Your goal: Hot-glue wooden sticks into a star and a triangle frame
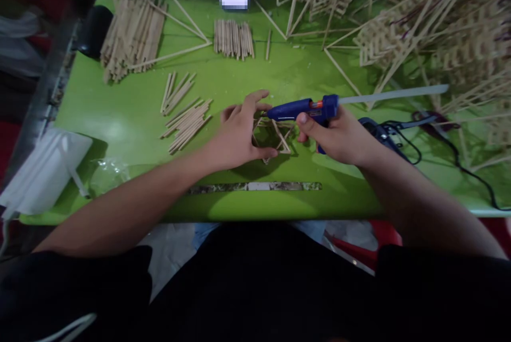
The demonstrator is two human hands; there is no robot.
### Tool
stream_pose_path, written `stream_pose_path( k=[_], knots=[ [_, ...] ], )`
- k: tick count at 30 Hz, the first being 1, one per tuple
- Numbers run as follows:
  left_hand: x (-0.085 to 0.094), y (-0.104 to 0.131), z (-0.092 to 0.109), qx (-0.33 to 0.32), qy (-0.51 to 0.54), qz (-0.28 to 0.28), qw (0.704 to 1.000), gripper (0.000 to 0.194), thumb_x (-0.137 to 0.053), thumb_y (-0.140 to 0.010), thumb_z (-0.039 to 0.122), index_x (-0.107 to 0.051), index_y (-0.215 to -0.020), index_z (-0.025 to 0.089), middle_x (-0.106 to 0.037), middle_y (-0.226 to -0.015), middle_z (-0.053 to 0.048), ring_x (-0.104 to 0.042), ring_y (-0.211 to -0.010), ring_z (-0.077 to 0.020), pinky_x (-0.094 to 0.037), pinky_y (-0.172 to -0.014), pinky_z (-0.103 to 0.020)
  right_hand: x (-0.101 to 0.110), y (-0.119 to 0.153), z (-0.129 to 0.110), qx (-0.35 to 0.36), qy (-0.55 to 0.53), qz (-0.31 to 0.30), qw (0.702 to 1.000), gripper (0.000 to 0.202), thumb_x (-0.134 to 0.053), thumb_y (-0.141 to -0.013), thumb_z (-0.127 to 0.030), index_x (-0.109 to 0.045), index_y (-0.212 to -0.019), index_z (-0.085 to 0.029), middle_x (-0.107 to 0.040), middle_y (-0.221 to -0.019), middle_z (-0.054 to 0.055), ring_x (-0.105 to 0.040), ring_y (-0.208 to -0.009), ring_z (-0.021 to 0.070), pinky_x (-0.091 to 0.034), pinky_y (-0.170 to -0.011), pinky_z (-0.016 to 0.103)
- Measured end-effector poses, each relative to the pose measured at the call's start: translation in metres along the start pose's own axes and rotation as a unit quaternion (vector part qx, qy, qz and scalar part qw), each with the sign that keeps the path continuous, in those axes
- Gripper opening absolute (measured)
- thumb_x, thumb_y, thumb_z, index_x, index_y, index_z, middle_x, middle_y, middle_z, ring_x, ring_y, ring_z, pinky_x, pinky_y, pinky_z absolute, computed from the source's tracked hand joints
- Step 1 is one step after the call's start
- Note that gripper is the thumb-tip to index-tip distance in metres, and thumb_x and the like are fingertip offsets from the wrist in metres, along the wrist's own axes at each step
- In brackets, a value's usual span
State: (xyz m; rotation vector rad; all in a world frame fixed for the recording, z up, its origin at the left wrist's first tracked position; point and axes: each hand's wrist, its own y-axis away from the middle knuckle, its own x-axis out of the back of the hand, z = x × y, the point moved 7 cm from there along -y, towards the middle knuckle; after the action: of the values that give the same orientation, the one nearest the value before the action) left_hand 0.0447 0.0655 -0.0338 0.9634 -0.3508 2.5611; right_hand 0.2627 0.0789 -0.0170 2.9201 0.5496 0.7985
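Blue gun (287,111) tight in closed right hand (339,137), holds frame (281,137) in loosely curled left hand (241,131), seems busy gluing, and next likely needs a steady aim.

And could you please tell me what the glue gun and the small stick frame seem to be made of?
Glue gun: probably hard plastic, slightly glossy, from its smooth blue surface and faint highlights.
Small stick frame: likely wood or bamboo, matte, seemingly unpainted, from its pale tan color.
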Motion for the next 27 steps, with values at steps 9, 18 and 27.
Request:
stream_pose_path(
  k=[9, 18, 27],
  knots=[
    [0.001, 0.000, 0.002, 0.010, -0.001, -0.004, 1.000, 0.128, -0.108, -0.072, 0.047, -0.032, -0.173, 0.030, -0.065, -0.167, -0.021, -0.058, -0.159, -0.0501, -0.024, -0.137, -0.082, -0.005, -0.005, 0.019, -0.042, -0.009, 0.005, 0.999, 0.074, -0.075, -0.085, -0.098, -0.077, -0.089, -0.024, -0.071, -0.067, 0.004, -0.065, -0.056, 0.0190, -0.048, -0.047, 0.032],
    [0.001, 0.001, 0.004, 0.008, -0.004, -0.010, 1.000, 0.127, -0.107, -0.074, 0.048, -0.030, -0.174, 0.025, -0.064, -0.170, -0.020, -0.055, -0.161, -0.0483, -0.021, -0.139, -0.080, -0.007, -0.006, 0.016, -0.010, -0.011, -0.015, 1.000, 0.069, -0.073, -0.092, -0.093, -0.074, -0.084, -0.024, -0.069, -0.065, 0.003, -0.065, -0.058, 0.0177, -0.048, -0.052, 0.032],
    [0.000, 0.000, 0.002, 0.003, 0.001, -0.010, 1.000, 0.124, -0.105, -0.075, 0.047, -0.031, -0.174, 0.033, -0.065, -0.169, -0.017, -0.057, -0.161, -0.0479, -0.023, -0.138, -0.081, -0.007, -0.005, 0.021, -0.038, -0.010, -0.010, 0.999, 0.063, -0.079, -0.093, -0.087, -0.074, -0.086, -0.025, -0.069, -0.066, 0.002, -0.065, -0.058, 0.0183, -0.048, -0.052, 0.034]
  ],
)
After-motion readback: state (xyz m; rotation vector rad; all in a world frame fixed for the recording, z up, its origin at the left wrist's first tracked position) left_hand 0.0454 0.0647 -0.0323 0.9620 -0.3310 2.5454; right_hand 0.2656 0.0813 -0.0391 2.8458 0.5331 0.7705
